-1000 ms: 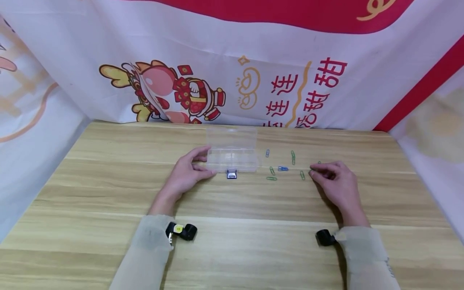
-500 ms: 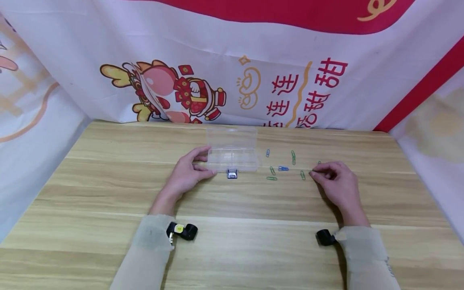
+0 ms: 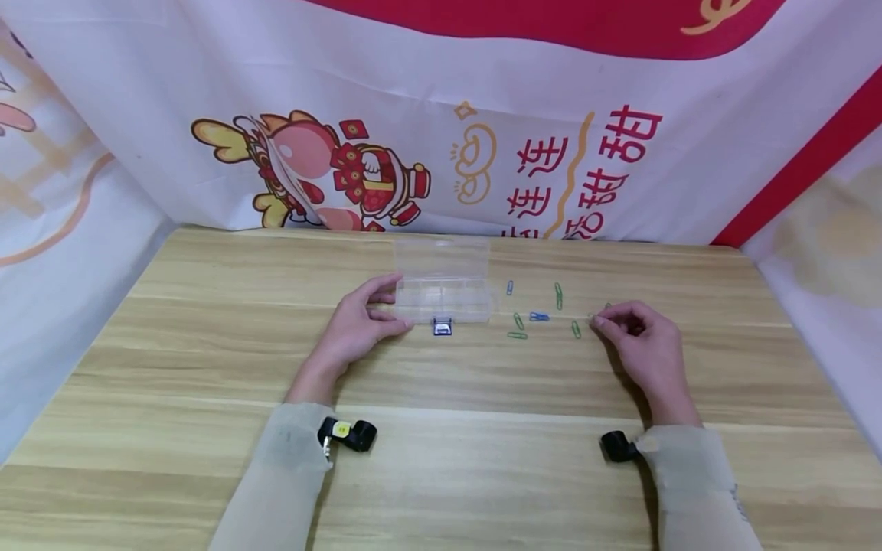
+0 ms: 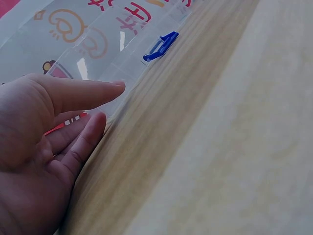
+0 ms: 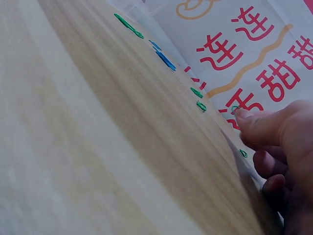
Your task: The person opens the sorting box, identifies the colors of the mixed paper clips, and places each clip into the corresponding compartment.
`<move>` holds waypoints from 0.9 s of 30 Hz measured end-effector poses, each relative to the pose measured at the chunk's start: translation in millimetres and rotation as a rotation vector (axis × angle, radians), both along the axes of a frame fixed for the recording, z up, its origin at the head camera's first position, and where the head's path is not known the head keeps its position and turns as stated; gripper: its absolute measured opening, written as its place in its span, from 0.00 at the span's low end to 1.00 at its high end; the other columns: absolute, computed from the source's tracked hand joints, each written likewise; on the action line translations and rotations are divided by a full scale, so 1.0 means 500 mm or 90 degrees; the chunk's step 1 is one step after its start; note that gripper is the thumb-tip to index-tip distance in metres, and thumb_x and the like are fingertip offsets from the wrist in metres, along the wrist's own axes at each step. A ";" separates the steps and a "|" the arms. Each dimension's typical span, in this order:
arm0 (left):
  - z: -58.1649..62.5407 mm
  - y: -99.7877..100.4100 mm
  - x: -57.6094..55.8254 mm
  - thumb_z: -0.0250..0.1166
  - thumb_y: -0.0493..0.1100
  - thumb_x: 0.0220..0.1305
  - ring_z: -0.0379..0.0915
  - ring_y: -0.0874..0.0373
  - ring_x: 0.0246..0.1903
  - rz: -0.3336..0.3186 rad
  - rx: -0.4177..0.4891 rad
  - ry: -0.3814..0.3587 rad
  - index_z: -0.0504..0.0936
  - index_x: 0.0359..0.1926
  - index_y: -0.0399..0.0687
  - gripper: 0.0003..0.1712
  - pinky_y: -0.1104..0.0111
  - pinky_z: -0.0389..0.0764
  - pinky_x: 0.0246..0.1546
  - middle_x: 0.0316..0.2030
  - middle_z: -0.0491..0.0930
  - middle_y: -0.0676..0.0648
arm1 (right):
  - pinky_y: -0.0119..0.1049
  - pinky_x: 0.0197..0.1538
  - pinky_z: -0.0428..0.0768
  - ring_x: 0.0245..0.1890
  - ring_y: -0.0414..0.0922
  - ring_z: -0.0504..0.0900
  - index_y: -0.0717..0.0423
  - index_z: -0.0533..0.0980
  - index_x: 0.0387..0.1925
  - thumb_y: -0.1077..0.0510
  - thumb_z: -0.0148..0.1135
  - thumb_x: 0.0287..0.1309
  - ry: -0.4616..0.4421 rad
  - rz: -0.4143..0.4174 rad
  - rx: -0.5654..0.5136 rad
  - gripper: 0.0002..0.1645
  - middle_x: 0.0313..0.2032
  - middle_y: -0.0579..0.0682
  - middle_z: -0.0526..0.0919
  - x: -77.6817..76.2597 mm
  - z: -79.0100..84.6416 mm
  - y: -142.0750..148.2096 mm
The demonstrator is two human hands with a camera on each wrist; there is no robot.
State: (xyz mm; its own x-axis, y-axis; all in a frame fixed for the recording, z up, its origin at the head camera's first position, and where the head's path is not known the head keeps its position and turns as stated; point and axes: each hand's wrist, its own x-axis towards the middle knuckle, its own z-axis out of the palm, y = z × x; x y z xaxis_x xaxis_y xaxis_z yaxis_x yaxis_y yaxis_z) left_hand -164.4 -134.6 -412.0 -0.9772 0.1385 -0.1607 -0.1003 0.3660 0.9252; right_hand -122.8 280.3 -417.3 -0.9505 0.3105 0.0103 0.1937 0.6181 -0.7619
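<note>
A clear plastic compartment box [image 3: 451, 310] stands on the table with its lid [image 3: 441, 258] raised at the back. At the box's left end my left hand [image 3: 350, 325] grips it, thumb at the front corner and fingers behind. The box's blue latch [image 4: 161, 46] hangs at the front edge. Over at the right, my right hand [image 3: 646, 340] pinches a small green paper clip [image 5: 234, 109] between thumb and finger, raised above the table. Closest to that hand on the table are a green paper clip [image 3: 576, 329] and another green clip [image 3: 608, 307], partly behind its knuckles.
Between box and right hand lie more green paper clips [image 3: 519, 321], a blue paper clip [image 3: 510, 288] and overlapping blue clips [image 3: 539, 316]. A printed cloth [image 3: 310, 69] hangs along the table's back edge. White cloth sides [image 3: 827, 252] border the table.
My right fingertips have come up slightly from the table with the green paper clip, which now shows at their tips. My left hand stays on the box.
</note>
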 end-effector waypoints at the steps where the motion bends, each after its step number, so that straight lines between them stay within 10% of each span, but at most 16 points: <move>1: 0.000 0.000 0.000 0.78 0.35 0.64 0.83 0.46 0.55 0.000 0.000 0.001 0.70 0.80 0.57 0.46 0.65 0.86 0.55 0.68 0.75 0.39 | 0.28 0.43 0.74 0.44 0.43 0.75 0.51 0.86 0.52 0.46 0.69 0.73 0.001 -0.004 -0.004 0.16 0.50 0.52 0.86 -0.001 0.000 0.000; 19: 0.001 0.000 0.004 0.78 0.34 0.64 0.83 0.46 0.54 0.004 -0.001 -0.004 0.71 0.79 0.58 0.46 0.66 0.86 0.53 0.67 0.76 0.40 | 0.25 0.42 0.74 0.41 0.36 0.77 0.52 0.88 0.49 0.48 0.71 0.72 0.070 -0.038 -0.053 0.14 0.40 0.34 0.84 0.001 0.003 -0.033; 27: 0.004 0.000 0.003 0.78 0.35 0.63 0.83 0.47 0.54 0.007 -0.001 -0.007 0.72 0.79 0.61 0.46 0.61 0.87 0.55 0.67 0.76 0.43 | 0.25 0.40 0.75 0.39 0.38 0.78 0.53 0.90 0.44 0.56 0.75 0.68 0.144 0.033 -0.081 0.07 0.41 0.44 0.86 -0.009 0.002 -0.126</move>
State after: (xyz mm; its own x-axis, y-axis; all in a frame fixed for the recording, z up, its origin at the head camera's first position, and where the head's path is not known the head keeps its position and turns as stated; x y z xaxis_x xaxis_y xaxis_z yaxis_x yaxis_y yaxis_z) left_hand -163.0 -134.4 -409.8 -0.9768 0.1270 -0.1723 -0.1154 0.3655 0.9236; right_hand -127.3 217.5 -416.5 -0.9431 0.2741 0.1882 -0.0198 0.5187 -0.8547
